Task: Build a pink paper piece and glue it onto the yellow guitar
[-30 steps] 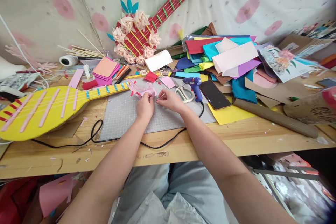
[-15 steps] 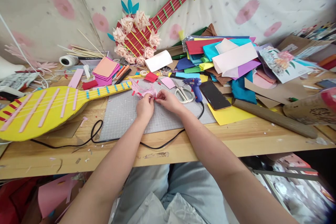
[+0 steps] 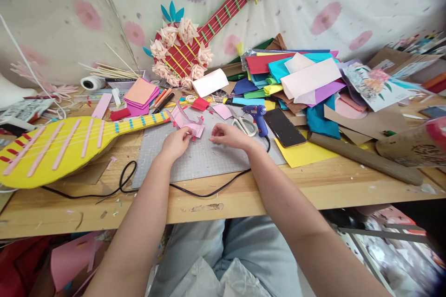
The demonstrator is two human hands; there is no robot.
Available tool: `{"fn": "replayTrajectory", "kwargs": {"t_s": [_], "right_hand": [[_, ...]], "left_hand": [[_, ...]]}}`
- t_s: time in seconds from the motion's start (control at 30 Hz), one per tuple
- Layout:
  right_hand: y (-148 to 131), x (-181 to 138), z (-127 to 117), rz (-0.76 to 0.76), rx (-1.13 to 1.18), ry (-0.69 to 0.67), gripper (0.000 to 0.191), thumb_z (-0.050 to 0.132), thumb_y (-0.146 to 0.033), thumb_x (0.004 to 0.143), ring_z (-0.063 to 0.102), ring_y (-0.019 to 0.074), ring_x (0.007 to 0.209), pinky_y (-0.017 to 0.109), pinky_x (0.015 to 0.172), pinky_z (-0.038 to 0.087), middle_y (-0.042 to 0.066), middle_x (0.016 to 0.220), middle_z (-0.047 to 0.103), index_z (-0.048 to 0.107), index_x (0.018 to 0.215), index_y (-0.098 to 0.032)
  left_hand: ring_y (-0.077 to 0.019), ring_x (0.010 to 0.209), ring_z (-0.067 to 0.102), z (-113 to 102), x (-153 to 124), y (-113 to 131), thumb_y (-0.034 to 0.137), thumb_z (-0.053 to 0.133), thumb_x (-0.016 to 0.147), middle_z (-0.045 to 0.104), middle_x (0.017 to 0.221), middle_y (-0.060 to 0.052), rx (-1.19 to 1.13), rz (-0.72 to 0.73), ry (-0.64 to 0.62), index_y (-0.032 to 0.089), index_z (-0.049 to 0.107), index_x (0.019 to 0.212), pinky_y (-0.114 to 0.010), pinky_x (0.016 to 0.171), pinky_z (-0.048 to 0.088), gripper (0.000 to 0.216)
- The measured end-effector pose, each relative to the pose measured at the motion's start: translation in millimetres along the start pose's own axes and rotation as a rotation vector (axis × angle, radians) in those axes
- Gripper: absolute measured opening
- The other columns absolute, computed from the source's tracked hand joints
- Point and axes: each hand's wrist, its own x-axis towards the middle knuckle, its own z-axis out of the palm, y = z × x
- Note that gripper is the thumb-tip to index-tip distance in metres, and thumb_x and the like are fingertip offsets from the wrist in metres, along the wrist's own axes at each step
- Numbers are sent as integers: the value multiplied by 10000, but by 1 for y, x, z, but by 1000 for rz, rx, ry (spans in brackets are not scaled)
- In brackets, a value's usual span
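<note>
A curved pink paper piece [image 3: 193, 129] with small red tabs sits at the neck end of a yellow paper lute [image 3: 75, 137], over the grey cutting mat. My left hand [image 3: 176, 143] pinches its near edge between thumb and fingers. To the right, apart from it, my right hand [image 3: 228, 136] hovers over the cutting mat [image 3: 209, 163] with its fingertips pressed together. Whatever they hold, if anything, is too small to name. Beyond that hand lie white-handled scissors [image 3: 248, 128] and a blue glue gun [image 3: 258, 118].
A black phone [image 3: 285, 127] lies on yellow paper to the right. A black cord [image 3: 205, 195] crosses the table's front. Behind are piled coloured sheets [image 3: 310, 74], markers [image 3: 163, 98] and a red paper instrument [image 3: 184, 53] with pale flowers. A brown roll [image 3: 364, 158] lies at right.
My hands have drawn apart: the left moved left and slightly nearer, the right slightly right. The pink piece has turned and now shows its broad side.
</note>
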Motion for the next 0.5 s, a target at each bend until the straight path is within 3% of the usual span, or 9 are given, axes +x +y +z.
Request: {"fn": "replayTrajectory", "kwargs": {"t_s": [0.1, 0.2, 0.3, 0.4, 0.5], "right_hand": [[3, -12, -25, 78, 70, -89, 196, 572, -371, 741, 585, 102, 650, 201, 541, 417, 0, 737, 642, 523, 775, -184], [7, -30, -52, 165, 57, -62, 243, 575, -421, 736, 589, 110, 653, 202, 525, 424, 20, 727, 646, 518, 719, -185], [19, -49, -79, 329, -98, -16, 355, 573, -527, 711, 553, 118, 566, 232, 490, 399, 46, 649, 632, 522, 635, -183], [34, -62, -97, 477, -332, 119, 428, 556, -606, 684, 518, 137, 524, 278, 499, 380, 70, 588, 594, 527, 599, -188], [46, -60, -100, 521, -458, 327, 434, 604, -604, 636, 550, 183, 616, 301, 540, 392, 97, 703, 609, 559, 733, -184]], "left_hand": [[-126, 482, 517, -6, 2, -11, 254, 392, 792, 588, 609, 7, -39, -17, 3, 230, 571, 955, -248, 514, 362, 244], [-120, 480, 508, -7, 2, -12, 244, 398, 773, 581, 604, 17, -78, -26, 27, 226, 541, 1014, -246, 517, 366, 281], [-119, 489, 509, -11, -1, -8, 223, 418, 742, 566, 584, 25, -88, -37, 38, 216, 531, 1014, -244, 518, 365, 295], [-126, 525, 523, -16, -5, -5, 285, 479, 726, 556, 586, 37, -85, -22, 20, 218, 512, 1021, -241, 514, 353, 304], [-139, 566, 533, -16, -6, -4, 434, 570, 684, 565, 617, 39, -56, -25, -6, 227, 477, 1058, -244, 514, 337, 437]]}}
